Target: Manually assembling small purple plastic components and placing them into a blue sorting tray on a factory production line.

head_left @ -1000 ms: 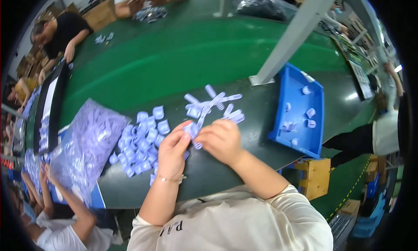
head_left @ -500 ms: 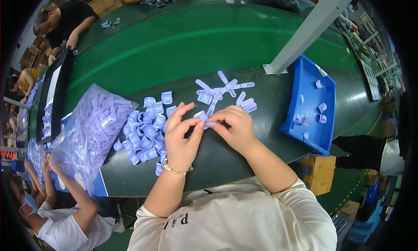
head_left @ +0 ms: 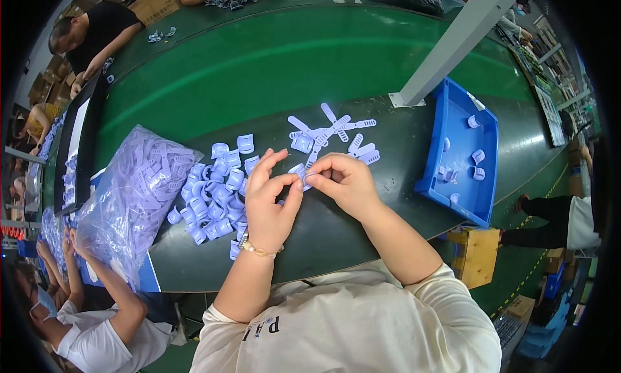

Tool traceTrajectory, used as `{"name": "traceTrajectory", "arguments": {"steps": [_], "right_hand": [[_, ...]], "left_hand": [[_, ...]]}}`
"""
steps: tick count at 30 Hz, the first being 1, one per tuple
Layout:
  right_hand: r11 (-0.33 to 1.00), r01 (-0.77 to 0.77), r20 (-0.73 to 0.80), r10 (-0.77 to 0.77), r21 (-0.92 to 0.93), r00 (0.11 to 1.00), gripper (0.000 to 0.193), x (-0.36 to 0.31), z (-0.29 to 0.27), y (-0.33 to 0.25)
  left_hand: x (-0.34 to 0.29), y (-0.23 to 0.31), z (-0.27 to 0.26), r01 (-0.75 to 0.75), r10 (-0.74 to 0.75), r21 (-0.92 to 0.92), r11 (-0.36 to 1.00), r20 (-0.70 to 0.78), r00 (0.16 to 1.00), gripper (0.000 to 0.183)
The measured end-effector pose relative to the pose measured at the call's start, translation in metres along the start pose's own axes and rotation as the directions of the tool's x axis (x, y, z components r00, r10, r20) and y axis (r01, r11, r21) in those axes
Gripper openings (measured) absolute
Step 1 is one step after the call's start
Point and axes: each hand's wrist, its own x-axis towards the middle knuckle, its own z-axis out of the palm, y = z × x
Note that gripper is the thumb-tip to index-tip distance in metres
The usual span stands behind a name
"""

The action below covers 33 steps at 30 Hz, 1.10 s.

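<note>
My left hand (head_left: 270,195) pinches a small curved lavender plastic piece (head_left: 299,170) between thumb and index finger, its other fingers raised. My right hand (head_left: 348,184) is closed on the piece's right side, thumb and bent index finger meeting the left fingertips. The fingers cover much of the piece, so whether a second part is joined to it cannot be seen. Just beyond the hands lie several flat slotted lavender straps (head_left: 335,130), crossing one another, with one curved piece (head_left: 301,143) among them. Left of my left hand is a loose heap of curved lavender pieces (head_left: 217,195).
A clear plastic bag (head_left: 145,179) full of slotted straps lies at the left. To the right stands a blue bin (head_left: 424,187) with several lavender pieces inside. A grey post (head_left: 453,50) rises behind it. Co-workers sit at the left; a green belt (head_left: 259,63) runs beyond.
My right thumb and fingers have moved slightly left and closed in on the piece. A lavender end that showed at the right thumb is now mostly covered. The left hand barely moved.
</note>
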Motion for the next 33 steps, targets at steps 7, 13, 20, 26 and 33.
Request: {"name": "traceTrajectory", "arguments": {"steps": [7, 13, 20, 26, 33], "right_hand": [[0.983, -0.155, 0.102, 0.144, 0.101, 0.984, 0.009, -0.001, -0.001, -0.007], [0.94, -0.164, 0.157, 0.121, 0.299, 0.98, 0.015, 0.003, -0.005, 0.015], [0.91, -0.165, 0.131, 0.123, 0.381, 0.984, 0.027, 0.001, -0.006, 0.012], [0.908, -0.128, 0.165, 0.066, 0.399, 0.984, 0.028, 0.001, -0.001, 0.013], [0.97, 0.026, 0.107, -0.054, 0.243, 0.993, 0.021, -0.001, 0.001, 0.014]], "left_hand": [[-0.003, -0.015, 0.0, 0.341, -0.284, -0.428, 0.837, 0.193, 0.939, 0.01], [0.001, -0.001, -0.002, 0.176, -0.152, -0.175, 0.969, 0.144, 0.978, 0.012], [0.001, -0.003, 0.001, 0.168, -0.14, -0.212, 0.963, 0.145, 0.98, 0.011], [0.0, -0.004, -0.001, 0.167, -0.143, -0.223, 0.96, 0.121, 0.982, 0.008], [0.0, -0.005, 0.003, 0.171, -0.146, -0.198, 0.965, 0.136, 0.98, 0.01]]}}
